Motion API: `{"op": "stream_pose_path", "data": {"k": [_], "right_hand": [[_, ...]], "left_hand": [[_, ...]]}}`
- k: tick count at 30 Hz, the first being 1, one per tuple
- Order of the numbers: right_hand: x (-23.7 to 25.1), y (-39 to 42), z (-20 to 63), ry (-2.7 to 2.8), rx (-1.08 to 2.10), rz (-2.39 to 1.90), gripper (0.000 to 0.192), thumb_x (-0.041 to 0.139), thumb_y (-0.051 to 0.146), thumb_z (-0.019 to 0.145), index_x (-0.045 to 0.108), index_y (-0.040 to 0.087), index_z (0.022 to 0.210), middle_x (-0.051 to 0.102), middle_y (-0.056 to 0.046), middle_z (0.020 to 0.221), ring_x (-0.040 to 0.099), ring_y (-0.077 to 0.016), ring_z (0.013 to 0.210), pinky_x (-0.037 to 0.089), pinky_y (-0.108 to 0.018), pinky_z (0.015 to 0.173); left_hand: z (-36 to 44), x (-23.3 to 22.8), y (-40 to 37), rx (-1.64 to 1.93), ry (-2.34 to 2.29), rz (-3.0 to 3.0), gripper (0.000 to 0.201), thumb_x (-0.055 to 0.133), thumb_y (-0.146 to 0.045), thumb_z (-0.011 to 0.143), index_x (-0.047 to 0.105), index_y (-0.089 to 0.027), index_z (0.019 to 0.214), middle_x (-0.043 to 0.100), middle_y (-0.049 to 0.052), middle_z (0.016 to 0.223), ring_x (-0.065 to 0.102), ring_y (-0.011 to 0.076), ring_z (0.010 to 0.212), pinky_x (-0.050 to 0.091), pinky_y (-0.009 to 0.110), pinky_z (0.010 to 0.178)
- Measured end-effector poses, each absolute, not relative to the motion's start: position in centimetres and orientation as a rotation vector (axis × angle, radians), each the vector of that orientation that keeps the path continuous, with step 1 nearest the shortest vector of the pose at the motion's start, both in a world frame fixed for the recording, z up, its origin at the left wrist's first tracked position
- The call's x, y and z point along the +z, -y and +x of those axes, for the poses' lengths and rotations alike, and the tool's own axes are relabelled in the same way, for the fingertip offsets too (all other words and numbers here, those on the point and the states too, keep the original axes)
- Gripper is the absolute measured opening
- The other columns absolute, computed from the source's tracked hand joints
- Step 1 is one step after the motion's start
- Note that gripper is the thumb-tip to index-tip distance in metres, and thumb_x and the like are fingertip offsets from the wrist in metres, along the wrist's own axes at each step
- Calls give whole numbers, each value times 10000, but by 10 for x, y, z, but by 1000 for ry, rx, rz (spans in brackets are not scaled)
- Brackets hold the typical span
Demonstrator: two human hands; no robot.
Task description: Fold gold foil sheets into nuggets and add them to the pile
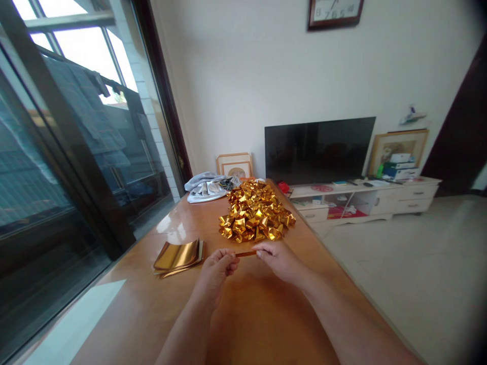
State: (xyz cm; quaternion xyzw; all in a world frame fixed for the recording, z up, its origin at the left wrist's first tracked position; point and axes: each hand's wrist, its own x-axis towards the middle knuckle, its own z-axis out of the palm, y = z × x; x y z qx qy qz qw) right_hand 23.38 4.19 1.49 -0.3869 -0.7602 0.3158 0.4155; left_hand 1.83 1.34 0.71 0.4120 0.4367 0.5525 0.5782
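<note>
Head camera, looking forward and down along a glossy wooden surface [266, 314] in a living room. Two bare forearms reach in from the bottom edge. The left hand [215, 271] and the right hand [277, 259] meet above the surface, each with fingers closed in a pinch on one end of a narrow strip of gold foil paper [246, 253], which spans the small gap between them, seemingly just above the wood.

To the left of the left hand lies a flat stack of gold foil sheets [178, 257], slightly fanned. Beyond the hands, further up the surface, sits a large heap of folded gold foil pieces [254, 210]. Behind that heap is a bundle of grey cloth [207, 186]. At the far end, a dark television [318, 149] stands on a low white cabinet [380, 200], and a wall clock [335, 12] hangs above.

Likely risks, judged from this pose: the foil looks thin and slippery, so a pull too hard between the two pinches could tear it, and an uneven squeeze could crease it crookedly. A loose grip could let it slip onto the surface.
</note>
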Motion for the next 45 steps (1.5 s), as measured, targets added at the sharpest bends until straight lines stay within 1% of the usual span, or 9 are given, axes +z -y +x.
{"op": "stream_pose_path", "data": {"k": [8, 23, 30, 32, 35, 37, 39, 42, 45], "right_hand": [[14, -41, 230, 1907, 780, -986, 262, 568, 225, 879, 755, 215, 1063, 757, -58, 1032, 675, -233, 936, 492, -346, 852], [13, -36, 225, 1884, 756, -1026, 258, 568, 218, 881, 742, 194, 1069, 756, -48, 989, 680, -206, 887, 499, -302, 785], [14, -33, 222, 1857, 755, -993, 250, 559, 191, 881, 746, 207, 1046, 755, -36, 978, 674, -194, 869, 494, -287, 772], [15, -32, 220, 1864, 743, -989, 243, 563, 189, 879, 748, 210, 1035, 754, -34, 969, 673, -192, 867, 491, -284, 770], [14, -30, 218, 1876, 719, -986, 232, 563, 191, 880, 749, 214, 1016, 750, -32, 955, 671, -190, 860, 488, -283, 767], [13, -30, 217, 1877, 717, -993, 241, 566, 195, 878, 740, 217, 1043, 748, -32, 961, 671, -190, 854, 487, -286, 765], [11, -31, 216, 1860, 729, -1024, 284, 579, 206, 870, 711, 218, 1121, 748, -36, 965, 673, -189, 837, 489, -286, 746], [8, -32, 216, 1797, 723, -1126, 376, 623, 240, 843, 651, 199, 1216, 747, -42, 917, 675, -190, 801, 485, -281, 709], [4, -35, 216, 1722, 702, -1275, 353, 652, 303, 823, 655, 159, 1145, 732, -46, 823, 666, -191, 742, 464, -274, 654]], "left_hand": [[20, 7, -13, 1303, -1047, 1032, 290, 756, -297, 744, 596, -150, 937, 669, 23, 773, 555, 108, 678, 379, 237, 667], [19, 0, -17, 1316, -1054, 962, 277, 710, -251, 738, 571, -146, 954, 676, 30, 781, 557, 106, 672, 367, 229, 652], [21, -4, -18, 1308, -1096, 1017, 238, 685, -192, 685, 590, -152, 900, 624, -14, 706, 509, 96, 626, 325, 220, 598], [22, -6, -19, 1309, -1116, 1020, 205, 677, -199, 688, 588, -155, 868, 592, -29, 669, 494, 96, 614, 320, 220, 591], [23, -7, -19, 1322, -1145, 1018, 179, 667, -229, 698, 587, -155, 840, 597, -18, 686, 501, 103, 628, 328, 224, 597], [25, -5, -18, 1335, -1172, 1028, 167, 660, -249, 703, 587, -155, 821, 602, -9, 698, 509, 109, 641, 334, 228, 602], [27, -3, -16, 1360, -1203, 1045, 155, 652, -266, 707, 580, -161, 796, 586, -15, 680, 503, 112, 640, 332, 230, 599], [31, 0, -14, 1408, -1241, 1070, 146, 643, -259, 694, 570, -173, 787, 560, -32, 645, 471, 107, 612, 324, 231, 588], [33, 1, -14, 1458, -1277, 1068, 168, 637, -240, 667, 583, -177, 813, 562, -38, 636, 466, 108, 598, 334, 233, 589]]}}
